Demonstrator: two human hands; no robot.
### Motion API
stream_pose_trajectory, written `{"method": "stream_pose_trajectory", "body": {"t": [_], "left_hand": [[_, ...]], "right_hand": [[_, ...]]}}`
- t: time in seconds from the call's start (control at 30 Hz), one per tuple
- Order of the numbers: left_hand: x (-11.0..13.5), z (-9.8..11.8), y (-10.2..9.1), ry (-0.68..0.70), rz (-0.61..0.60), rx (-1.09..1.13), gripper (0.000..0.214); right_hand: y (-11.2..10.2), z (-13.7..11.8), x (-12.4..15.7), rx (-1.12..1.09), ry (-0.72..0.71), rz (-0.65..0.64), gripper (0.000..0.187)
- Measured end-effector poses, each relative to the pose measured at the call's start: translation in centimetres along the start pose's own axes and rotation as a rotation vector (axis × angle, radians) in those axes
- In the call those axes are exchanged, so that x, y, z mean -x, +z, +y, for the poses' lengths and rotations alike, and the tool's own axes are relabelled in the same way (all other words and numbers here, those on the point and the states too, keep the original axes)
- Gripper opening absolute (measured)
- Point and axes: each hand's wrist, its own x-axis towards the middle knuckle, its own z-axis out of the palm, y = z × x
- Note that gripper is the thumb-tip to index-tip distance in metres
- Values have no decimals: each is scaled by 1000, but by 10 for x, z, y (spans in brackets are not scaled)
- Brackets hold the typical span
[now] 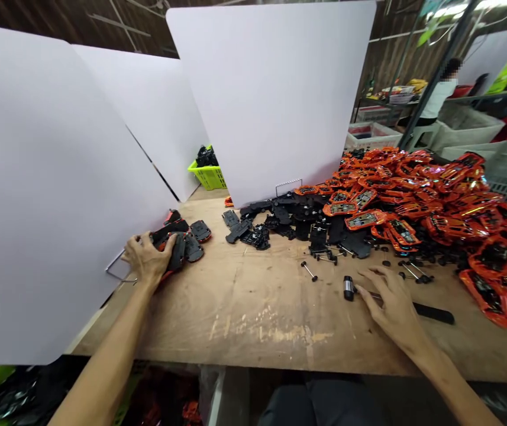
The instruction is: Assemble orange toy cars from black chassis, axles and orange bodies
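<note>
On the wooden workbench [257, 319] our left hand [147, 258] curls over a cluster of black-and-orange toy cars [186, 239] beside a white divider board [40, 195]. Our right hand [390, 305] lies flat on a small hammer [435, 312], near loose wheel axles [309, 271], black chassis parts [288, 222] and a heap of orange car bodies [439, 195].

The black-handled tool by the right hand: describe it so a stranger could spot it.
Find the heap of orange shells on the right of the wooden bench. Before it, near the front edge, the right hand lies over the black-handled tool. Unlike the thin wheel axles nearby, it is a long dark bar with a stubby silver-banded head.
</note>
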Motion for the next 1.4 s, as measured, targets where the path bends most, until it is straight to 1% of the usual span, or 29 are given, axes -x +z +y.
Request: {"method": "stream_pose_trajectory", "body": {"t": [0.03, 0.07, 0.13, 0.17, 0.2, 0.27, 0.33, 0.4, 0.47, 0.53, 0.57, 0.63, 0.73, 0.8, 0.87, 0.97, 1.03, 1.07, 1.13, 1.17, 1.2, 1.27, 1.3, 1.33, 1.37, 1.4], "left_hand": [[-3, 3, 4, 12, 5, 4, 71], [-3, 12, 6, 23, 14, 15, 68], [4, 41, 9, 58, 4, 71, 61], [11, 60, 11, 98, -38, 118, 56], [19, 81, 14, 153, -108, 174, 50], [35, 124, 25, 277, -298, 276, 41], [49, 159, 40, 346, -405, 318, 44], [54, 181, 56, 391, -486, 326, 57], [52, 187, 67, 440, -587, 325, 74], [44, 181, 72, 498, -685, 324, 83], [39, 175, 72, 529, -724, 326, 84], [32, 164, 69, 595, -769, 338, 76], [34, 156, 60, 699, -769, 370, 51], [48, 159, 52, 760, -748, 391, 43], [75, 166, 45, 821, -718, 434, 43], [123, 180, 37, 884, -695, 523, 47], [148, 188, 30, 871, -706, 574, 49], [156, 191, 26, 862, -713, 600, 52], [163, 191, 14, 825, -685, 639, 64], [162, 190, 8, 757, -633, 644, 68], [158, 188, 2, 632, -554, 628, 70], [146, 183, -5, 269, -390, 540, 70], [139, 181, -6, 107, -360, 497, 72], [132, 180, -6, -2, -377, 472, 75], [126, 179, -4, -50, -430, 467, 76], [120, 179, -3, -54, -497, 483, 73]], "right_hand": [[-2, -7, -10, -23, -16, -4, 34], [-2, -15, -22, -46, -34, -10, 33], [5, -31, -43, -85, -68, -47, 31], [13, -40, -52, -100, -80, -81, 29], [23, -49, -60, -111, -85, -126, 28], [45, -64, -67, -123, -84, -221, 28], [65, -75, -66, -156, -96, -296, 28], [76, -77, -60, -222, -119, -351, 36], [78, -73, -55, -296, -124, -408, 49], [74, -67, -54, -353, -114, -468, 57], [71, -64, -55, -380, -109, -502, 58], [68, -60, -59, -423, -91, -555, 57], [69, -61, -68, -447, -107, -544, 57], [72, -63, -72, -452, -139, -502, 60], [77, -64, -75, -452, -131, -474, 59], [82, -59, -78, -454, -110, -442, 45], [80, -53, -79, -468, -148, -437, 38], [78, -49, -78, -475, -170, -445, 37], [71, -42, -74, -485, -197, -463, 42], [66, -39, -72, -485, -199, -468, 46], [61, -37, -68, -481, -198, -477, 49], [53, -36, -63, -461, -200, -512, 53], [50, -37, -61, -445, -203, -538, 52], [47, -38, -61, -429, -204, -567, 50], [44, -40, -61, -416, -202, -592, 49], [42, -41, -62, -403, -196, -608, 48]]}}
